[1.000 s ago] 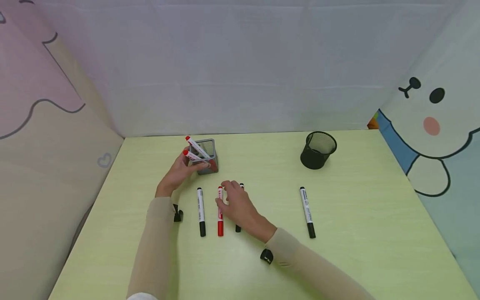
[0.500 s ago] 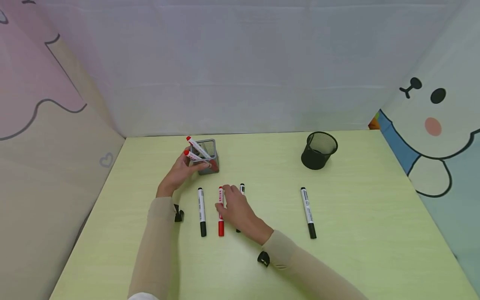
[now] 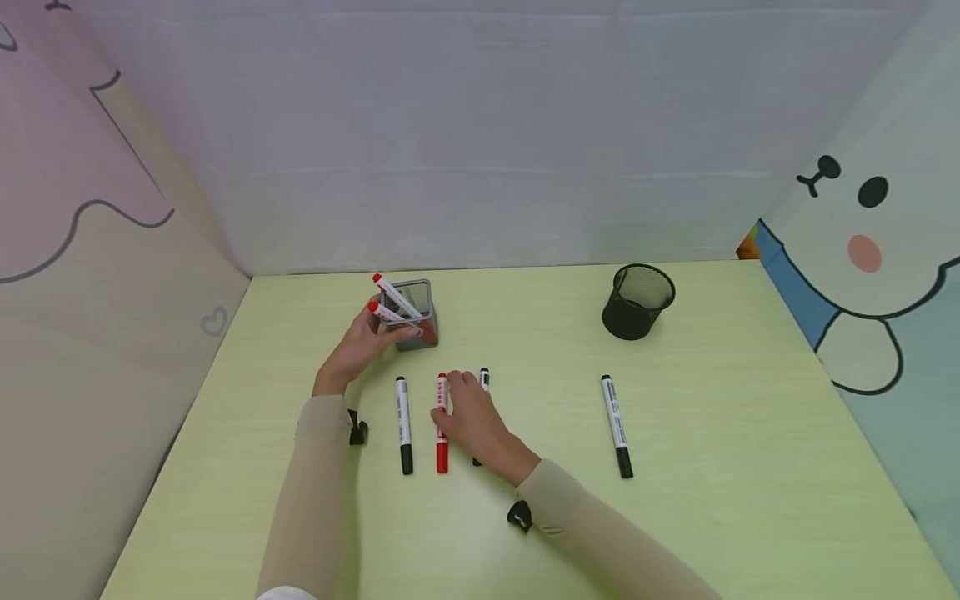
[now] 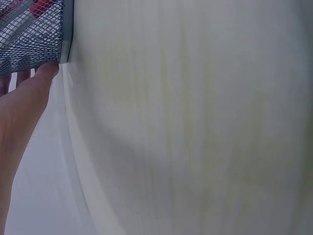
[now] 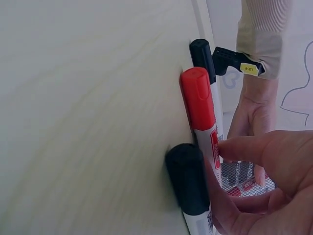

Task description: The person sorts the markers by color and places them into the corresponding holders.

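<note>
My left hand point(image 3: 356, 346) grips a grey square mesh pen holder point(image 3: 430, 325) at the back left, thumb across its front. Two red-capped white markers point(image 3: 393, 293) lean inside it, tips toward the left; the left wrist view shows the mesh pen holder point(image 4: 34, 46) at its top corner. My right hand point(image 3: 474, 422) pinches a red marker point(image 3: 442, 456) lying on the table, thumb on its left side. In the right wrist view, the thumb meets the white barrel just past the red cap of the marker point(image 5: 199, 100). Partly covered by this hand lies a black marker point(image 3: 484, 378).
Left of the red marker lies another black marker point(image 3: 404, 425). Farther right is a third black marker point(image 3: 617, 425), with a round black mesh cup point(image 3: 628, 318) behind it. A pale curtain point(image 3: 487, 150) hangs along the back edge of the table point(image 3: 712, 500).
My right hand has lowered slightly and closed in on the red marker, its forearm shifting a little left. The left hand and the pen holder stay in place.
</note>
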Demonstrator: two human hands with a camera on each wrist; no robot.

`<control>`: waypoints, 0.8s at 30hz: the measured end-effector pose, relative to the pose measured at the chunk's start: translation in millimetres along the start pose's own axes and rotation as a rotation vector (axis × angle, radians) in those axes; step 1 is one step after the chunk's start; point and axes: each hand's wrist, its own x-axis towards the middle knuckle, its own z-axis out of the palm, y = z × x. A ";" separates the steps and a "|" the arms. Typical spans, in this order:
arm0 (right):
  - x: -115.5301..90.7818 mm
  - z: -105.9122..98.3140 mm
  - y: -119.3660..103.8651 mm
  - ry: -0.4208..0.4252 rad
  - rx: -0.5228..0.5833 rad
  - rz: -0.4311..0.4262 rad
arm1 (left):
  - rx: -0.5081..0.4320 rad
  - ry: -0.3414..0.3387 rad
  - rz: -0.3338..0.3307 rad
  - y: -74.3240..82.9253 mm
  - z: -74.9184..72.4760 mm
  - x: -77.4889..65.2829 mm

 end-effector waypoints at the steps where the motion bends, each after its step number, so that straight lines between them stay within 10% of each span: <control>1: 0.4 0.3 0.2 0.000 0.002 -0.001 | 0.001 0.000 -0.001 0.1 -0.1 -0.3; 24: 6.5 -7.7 6.1 -0.011 0.119 0.047 | 0.018 0.017 -0.002 1.6 1.1 -1.4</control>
